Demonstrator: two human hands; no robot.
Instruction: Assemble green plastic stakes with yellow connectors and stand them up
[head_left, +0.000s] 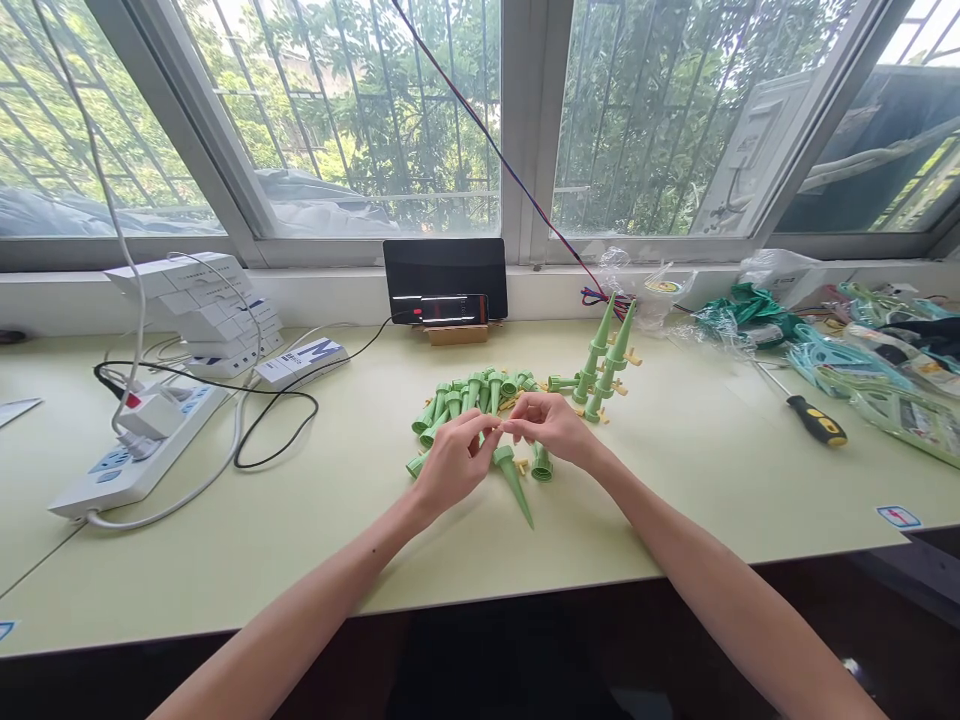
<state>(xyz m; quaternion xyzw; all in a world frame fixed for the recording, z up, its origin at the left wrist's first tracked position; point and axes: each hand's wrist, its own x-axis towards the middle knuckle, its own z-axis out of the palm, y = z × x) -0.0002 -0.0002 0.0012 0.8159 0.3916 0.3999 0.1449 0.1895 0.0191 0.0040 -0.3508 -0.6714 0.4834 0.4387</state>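
My left hand (452, 462) and my right hand (551, 425) meet above the middle of the pale green table (300, 520), fingertips pinched together on a small part too tiny to make out. Just below them lies a green cone-shaped spike (516, 483) pointing toward me, with a short green piece (541, 464) beside it. Behind the hands is a pile of several more green spikes (472, 392). To its right several assembled green spikes (606, 360) with small yellow parts lie pointing away.
A yellow-handled screwdriver (814, 416) lies to the right, near plastic bags of parts (885, 380). A power strip (139, 445) with cables and stacked white boxes (202, 300) sit at the left. A phone on a wooden stand (454, 315) leans before a dark tablet by the window.
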